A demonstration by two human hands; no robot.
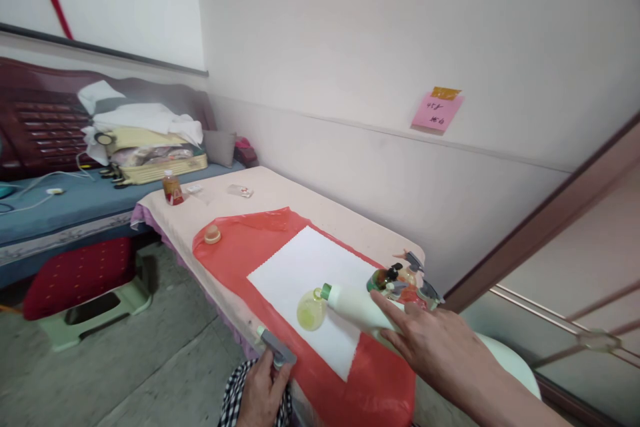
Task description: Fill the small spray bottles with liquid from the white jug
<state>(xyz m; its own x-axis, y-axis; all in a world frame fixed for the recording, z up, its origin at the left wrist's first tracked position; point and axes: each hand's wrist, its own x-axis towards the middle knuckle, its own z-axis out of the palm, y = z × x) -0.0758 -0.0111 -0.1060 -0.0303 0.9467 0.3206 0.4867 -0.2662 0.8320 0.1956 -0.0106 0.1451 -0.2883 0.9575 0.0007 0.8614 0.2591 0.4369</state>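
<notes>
My right hand [415, 333] is wrapped round a pale green bottle [357, 310], tilted nearly flat with its green neck [326, 291] at the rim of a round clear container [311, 311]. Yellowish liquid shows in that container, which stands on a white sheet [310, 267]. Under the sheet lies red plastic [233, 253]. Near the table's front edge my left hand [265, 383] grips a grey spray nozzle [278, 347] with a pale tip. Several small bottles [385, 278] and nozzles stand just beyond the green bottle.
On the pale tablecloth [270, 187] are an amber bottle [173, 188] and a clear packet [240, 191]. A tan round object [213, 234] sits on the red plastic. A red-topped stool [80, 273] stands at left. The wall [350, 47] bounds the far side.
</notes>
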